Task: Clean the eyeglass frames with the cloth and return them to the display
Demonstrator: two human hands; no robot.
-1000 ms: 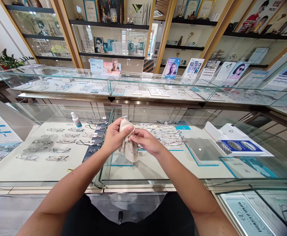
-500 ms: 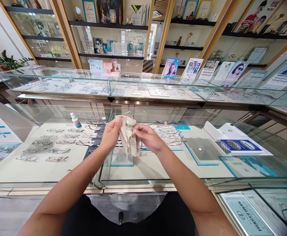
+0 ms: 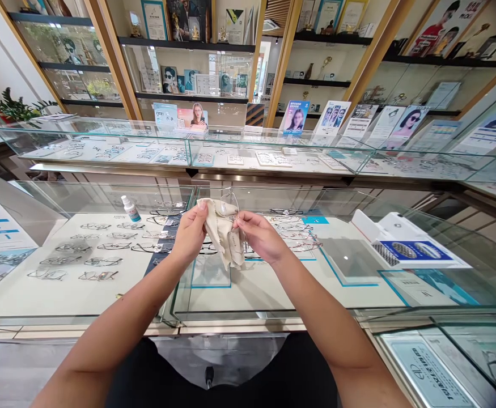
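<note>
A beige cloth point(image 3: 226, 235) hangs between my two hands over the glass counter. My left hand point(image 3: 191, 233) pinches its upper left part, thumb on top. With thumb and fingers together, my right hand point(image 3: 259, 233) grips a pair of thin-rimmed glasses point(image 3: 236, 198) at the cloth's right side. One thin curved part of the glasses rises above the cloth; the rest is largely covered by the fabric. Below and behind the hands, rows of eyeglasses point(image 3: 296, 235) lie inside the display case.
A small white spray bottle point(image 3: 131, 209) stands on the left glass top point(image 3: 60, 300). An open white box point(image 3: 413, 243) with blue print is at the right. Further back runs a second glass case point(image 3: 230, 148) with upright picture cards.
The cloth has shifted and folded differently, its lower end slightly to the right. The glasses have turned, with more of the thin curved part showing above the cloth. My right hand has moved slightly right.
</note>
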